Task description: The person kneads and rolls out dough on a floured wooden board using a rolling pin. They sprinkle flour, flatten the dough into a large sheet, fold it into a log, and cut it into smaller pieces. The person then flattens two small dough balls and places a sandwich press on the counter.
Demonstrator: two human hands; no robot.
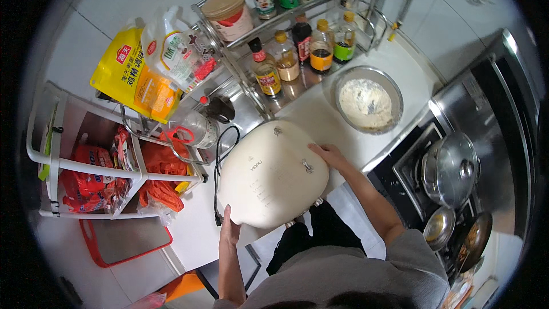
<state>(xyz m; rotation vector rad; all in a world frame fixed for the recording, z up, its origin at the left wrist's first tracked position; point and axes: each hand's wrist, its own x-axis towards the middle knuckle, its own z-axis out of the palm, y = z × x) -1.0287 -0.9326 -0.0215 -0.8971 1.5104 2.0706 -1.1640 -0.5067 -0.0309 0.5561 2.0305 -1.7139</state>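
Observation:
A cream-coloured countertop appliance (274, 176), seen from above, fills the middle of the view. My left hand (230, 225) grips its lower left edge, with the thumb on top. At the upper right edge, my right hand (329, 155) holds the casing, its fingers partly out of sight beneath. The appliance sits at the counter's front edge; whether it rests there or is lifted, I cannot tell. A black power cord (218, 171) loops along its left side. Metal knobs show at the edge facing me. Beyond my right hand, a steel bowl (399, 113) holds white flour.
Behind stands a metal rack (300, 8) with sauce bottles (321, 47) and jars. White storage bins (85, 164) with red packages are at the left, above a red-rimmed cutting board (124, 240). A lidded pot (450, 169) and a frying pan (474, 242) are on the stove at right.

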